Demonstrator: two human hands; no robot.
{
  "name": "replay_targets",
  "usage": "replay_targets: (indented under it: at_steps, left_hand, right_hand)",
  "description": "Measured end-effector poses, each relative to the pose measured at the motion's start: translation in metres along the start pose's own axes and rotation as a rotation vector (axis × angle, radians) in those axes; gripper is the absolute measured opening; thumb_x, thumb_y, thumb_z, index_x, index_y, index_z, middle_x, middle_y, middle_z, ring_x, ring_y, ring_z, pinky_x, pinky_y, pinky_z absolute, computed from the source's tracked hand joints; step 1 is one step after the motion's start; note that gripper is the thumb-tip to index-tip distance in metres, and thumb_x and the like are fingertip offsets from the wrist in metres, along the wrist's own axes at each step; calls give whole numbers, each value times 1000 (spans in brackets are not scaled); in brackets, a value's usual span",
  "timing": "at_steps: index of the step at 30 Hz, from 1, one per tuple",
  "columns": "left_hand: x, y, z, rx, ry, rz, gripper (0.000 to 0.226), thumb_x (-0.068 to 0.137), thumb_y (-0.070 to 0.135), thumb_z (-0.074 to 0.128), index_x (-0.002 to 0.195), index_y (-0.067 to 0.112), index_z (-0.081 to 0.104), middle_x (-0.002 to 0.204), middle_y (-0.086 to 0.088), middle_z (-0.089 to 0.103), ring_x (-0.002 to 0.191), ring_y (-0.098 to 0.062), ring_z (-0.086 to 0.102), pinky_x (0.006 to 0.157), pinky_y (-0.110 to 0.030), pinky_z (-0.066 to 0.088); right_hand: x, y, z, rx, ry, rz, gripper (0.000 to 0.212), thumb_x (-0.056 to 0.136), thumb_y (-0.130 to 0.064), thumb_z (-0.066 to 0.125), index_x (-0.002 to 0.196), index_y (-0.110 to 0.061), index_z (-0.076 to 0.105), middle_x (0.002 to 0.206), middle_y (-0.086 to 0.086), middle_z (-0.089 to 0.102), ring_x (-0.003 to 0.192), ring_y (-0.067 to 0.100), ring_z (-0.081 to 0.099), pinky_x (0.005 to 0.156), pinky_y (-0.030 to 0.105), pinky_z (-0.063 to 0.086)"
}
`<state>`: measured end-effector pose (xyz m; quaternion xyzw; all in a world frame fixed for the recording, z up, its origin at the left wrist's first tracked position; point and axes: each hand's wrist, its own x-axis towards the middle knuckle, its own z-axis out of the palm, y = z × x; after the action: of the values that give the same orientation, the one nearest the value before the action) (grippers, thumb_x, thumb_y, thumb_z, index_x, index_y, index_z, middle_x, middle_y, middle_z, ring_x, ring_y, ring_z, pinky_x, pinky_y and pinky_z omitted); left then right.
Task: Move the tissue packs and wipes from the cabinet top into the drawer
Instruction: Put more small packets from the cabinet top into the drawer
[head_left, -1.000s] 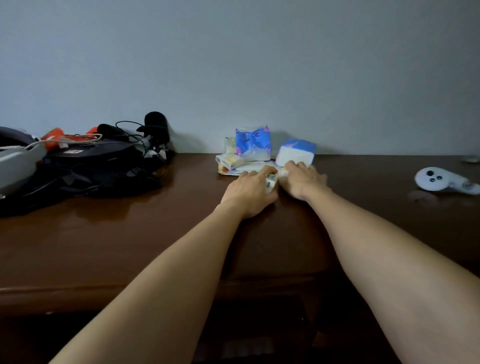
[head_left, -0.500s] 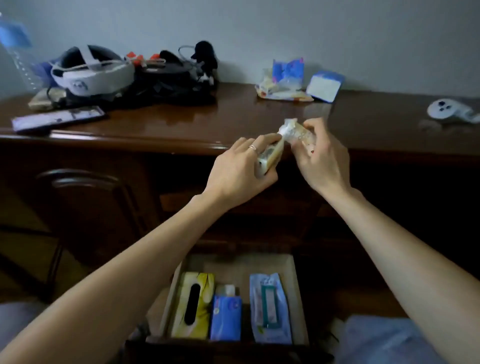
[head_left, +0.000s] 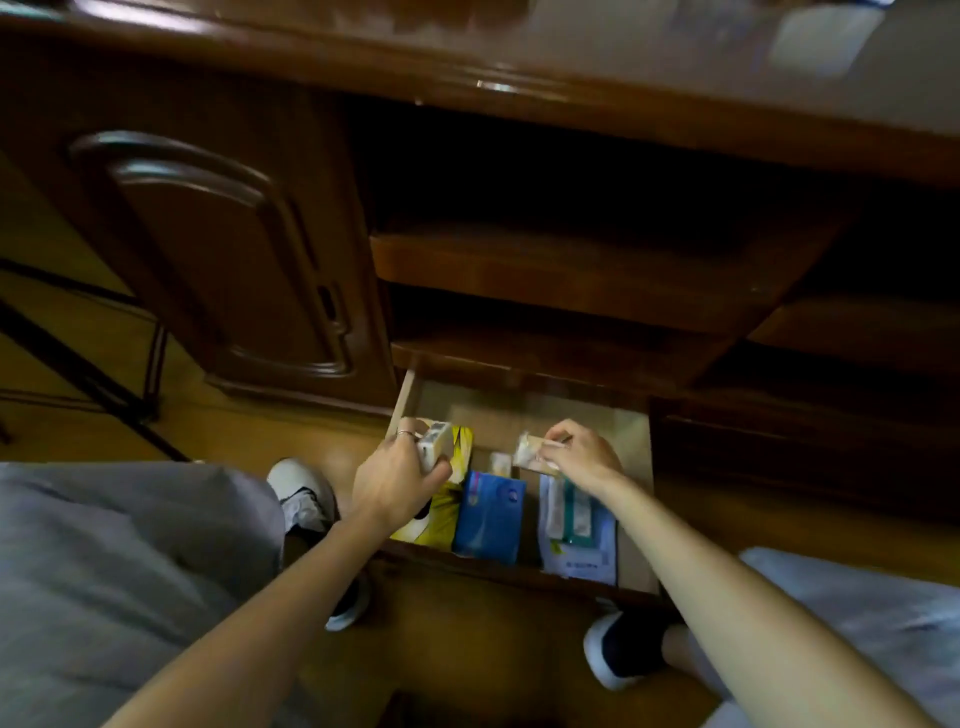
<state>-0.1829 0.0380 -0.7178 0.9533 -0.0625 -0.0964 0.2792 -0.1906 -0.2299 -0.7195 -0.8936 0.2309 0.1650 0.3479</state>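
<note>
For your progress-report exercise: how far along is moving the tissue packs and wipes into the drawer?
Done: a yellow box, a blue pack and a pale wipes pack lie in the open drawer. In hand: the left hand grips a small pack and the right hand another over it. Left: releasing both; the cabinet top is blurred.

You are looking down at a dark, glossy wooden cabinet (head_left: 519, 78) with an arched panelled door (head_left: 223, 260) on its left and open shelves (head_left: 561, 275) in the middle, standing on a yellowish wood floor (head_left: 62, 322) in dim, warm light.
</note>
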Motion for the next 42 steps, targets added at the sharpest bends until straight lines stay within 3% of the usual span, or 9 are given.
replay_targets:
  at_steps: [5, 13, 21, 24, 27, 30, 33, 36, 42]
  left_hand:
    - [9, -22, 29, -78, -18, -145, 35, 87, 46, 64, 112, 23, 59, 90, -1, 69, 76, -24, 66, 58, -30, 44]
    - [25, -30, 43, -119, -37, -156, 36, 82, 50, 61, 111, 29, 57, 82, 11, 67, 67, 2, 59, 46, -14, 33]
    - [36, -24, 63, -66, -88, -92, 45, 83, 58, 57, 122, 37, 50, 92, 13, 69, 72, 2, 61, 50, -16, 43]
    - [31, -30, 68, -47, -75, -104, 48, 88, 57, 55, 125, 28, 52, 88, 11, 66, 66, 2, 57, 48, -15, 34]
    - [27, -35, 71, -22, -78, -88, 42, 90, 51, 57, 122, 23, 54, 86, 5, 65, 68, -12, 59, 49, -20, 32]
    - [23, -36, 71, 19, -79, -74, 41, 93, 47, 59, 126, 22, 54, 88, 7, 62, 66, -5, 52, 48, -14, 29]
    - [20, -34, 70, 6, -85, -82, 42, 94, 45, 60, 128, 22, 55, 90, 8, 62, 63, 0, 50, 48, -13, 29]
    - [22, -32, 67, -14, -104, -100, 40, 94, 47, 59, 125, 21, 56, 95, 1, 70, 71, -11, 61, 49, -20, 37]
    - [23, -26, 65, -8, -96, -98, 43, 95, 48, 59, 130, 23, 55, 106, 0, 73, 75, -8, 61, 51, -17, 39]
  right_hand:
    - [64, -5, 37, 38, -128, 79, 7, 79, -27, 74, 81, -21, 71, 80, -5, 69, 81, 19, 64, 65, 25, 46]
    - [102, -3, 75, -200, -372, 3, 24, 88, -35, 65, 88, -13, 75, 89, 4, 71, 81, 22, 63, 67, 31, 45]
    - [97, 22, 54, 15, -73, 175, 75, 85, -85, 24, 78, -21, 61, 84, -1, 63, 80, 19, 60, 75, 37, 42]
    - [98, 29, 52, 252, -119, 339, 89, 73, -96, 26, 103, -21, 61, 98, 3, 63, 89, 23, 63, 80, 37, 52]
    - [97, 29, 53, 308, -210, 329, 71, 78, -82, 50, 108, -20, 66, 92, 6, 67, 74, 19, 62, 59, 27, 46]
    - [92, 24, 57, 188, -237, 108, 59, 74, -84, 51, 101, -33, 64, 104, 0, 67, 87, 17, 63, 76, 32, 51]
    - [88, 17, 60, -32, -291, -112, 76, 74, -88, 47, 131, -39, 57, 132, -1, 59, 121, 25, 54, 101, 49, 47]
    - [89, 9, 69, -199, -392, -225, 57, 97, -63, 44, 147, -37, 47, 152, 1, 42, 141, 27, 32, 111, 50, 34]
    - [89, 14, 77, -149, -344, -91, 53, 96, -35, 66, 144, -20, 49, 137, 10, 60, 112, 24, 62, 91, 41, 53]
